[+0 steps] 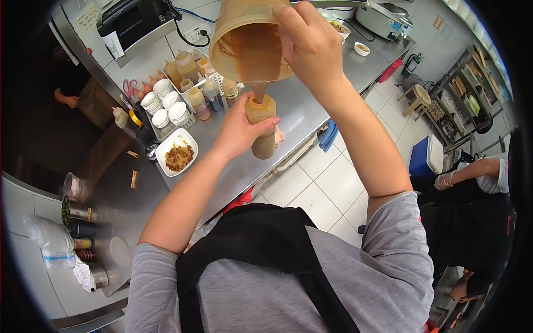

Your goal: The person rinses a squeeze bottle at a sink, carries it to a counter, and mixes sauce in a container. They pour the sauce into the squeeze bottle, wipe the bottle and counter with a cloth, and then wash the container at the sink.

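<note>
We note both arms reaching forward and inward, elbows bent. Our left hand (239, 133) sits low, its grip closed around a squeeze bottle (265, 114), thumb laid across the front. Our right hand (312, 53) is higher, its grip closed on the rim of a large container (244, 14), tipped with its mouth toward us. The container is held above the bottle; the bottle stands roughly upright near the edge of the worktop (316, 105), though we cannot tell whether its base touches. Container: round-mouthed, cloudy, yellowish, inner wall smeared with smooth brown sauce (258, 53); a thin stream runs into the bottle's open mouth. Bottle: narrow, cylindrical, translucent, brownish lower down, yellower at the neck. Worktop: grey metal, dull sheen. To the left, a white, round-cornered bowl (161, 149) holds coarse brown crumbly food (179, 158), near stacked white cups (162, 87).
</note>
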Demonstrator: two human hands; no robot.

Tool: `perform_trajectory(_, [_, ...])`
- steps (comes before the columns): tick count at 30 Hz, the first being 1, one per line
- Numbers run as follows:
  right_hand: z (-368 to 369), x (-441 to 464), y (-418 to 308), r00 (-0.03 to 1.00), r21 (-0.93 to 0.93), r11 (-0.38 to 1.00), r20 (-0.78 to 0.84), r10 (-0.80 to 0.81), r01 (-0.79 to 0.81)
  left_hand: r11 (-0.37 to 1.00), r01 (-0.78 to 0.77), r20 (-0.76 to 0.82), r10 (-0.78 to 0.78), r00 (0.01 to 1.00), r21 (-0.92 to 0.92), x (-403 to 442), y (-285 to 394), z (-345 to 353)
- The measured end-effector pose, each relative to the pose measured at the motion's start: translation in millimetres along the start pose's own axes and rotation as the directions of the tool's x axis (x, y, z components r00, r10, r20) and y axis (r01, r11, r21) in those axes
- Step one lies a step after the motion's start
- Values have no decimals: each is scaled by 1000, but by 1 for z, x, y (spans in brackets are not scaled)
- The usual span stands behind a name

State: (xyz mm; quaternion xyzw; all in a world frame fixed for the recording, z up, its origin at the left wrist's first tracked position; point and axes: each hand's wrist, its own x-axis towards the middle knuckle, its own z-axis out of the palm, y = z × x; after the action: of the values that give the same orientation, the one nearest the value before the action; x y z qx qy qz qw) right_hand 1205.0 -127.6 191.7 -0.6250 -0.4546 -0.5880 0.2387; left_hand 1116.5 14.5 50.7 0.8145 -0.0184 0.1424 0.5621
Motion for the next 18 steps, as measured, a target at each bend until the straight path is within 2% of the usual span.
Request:
perform_trajectory(7, [6,-4,2,993,62,997,-110,-34,41,1000,-7,5,7,1000,-21,4,3,-2])
perform_trajectory(9, [-1,-5,0,999,-23,1000,27,-19,20,999,-16,2,16,1000,-34,4,3,-3])
perform_trajectory(10, [1,-7,1,999,-25,999,25,-21,21,1000,-22,9,22,1000,0,5,4,-3])
perform_trajectory(13, [14,-18,7,999,29,999,-48,-13,15,1000,-22,23,21,1000,17,5,6,-5])
perform_trajectory(15, [20,-18,9,984,8,997,-164,-73,75,1000,-17,31,17,999,1,6,9,-7])
perform_trajectory(18, [21,-21,7,976,18,995,-195,-94,99,1000,-16,31,16,999,-4,5,13,-9])
